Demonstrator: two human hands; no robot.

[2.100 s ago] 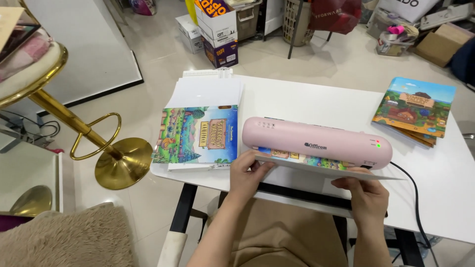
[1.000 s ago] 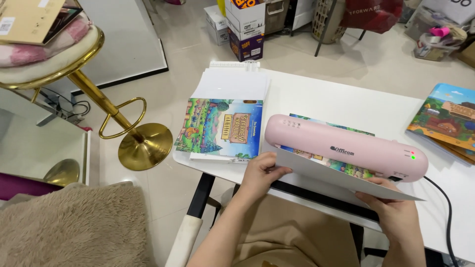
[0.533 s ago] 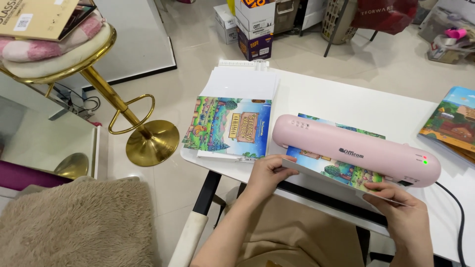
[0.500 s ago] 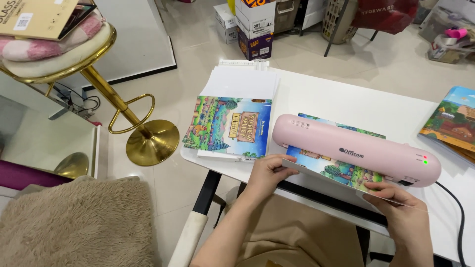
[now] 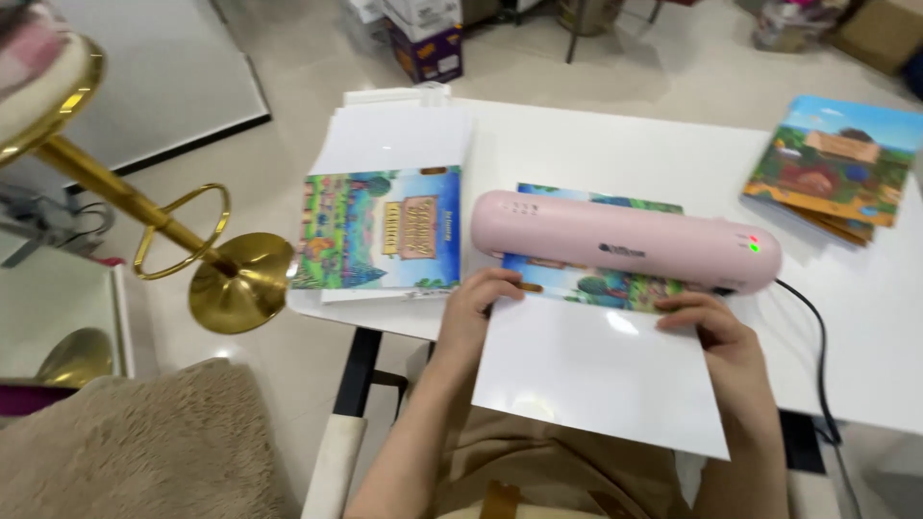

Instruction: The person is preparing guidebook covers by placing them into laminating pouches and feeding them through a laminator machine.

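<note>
Your hands are feeding a glossy sheet into the pink laminator on the white table.

On the table, the laminator has the sheet halfway in, its colourful print showing at both slots and its blank, shiny tail overhanging the near edge. Your left hand and right hand pinch its side edges, fingers closed; uneven pressure could skew it and wrinkle or jam the sheet.

The laminator is showing pale pink with one green and one red light, the printed sheet feeding through it is displaying a green-and-blue scenery pattern, and the table is appearing plain white.
</note>
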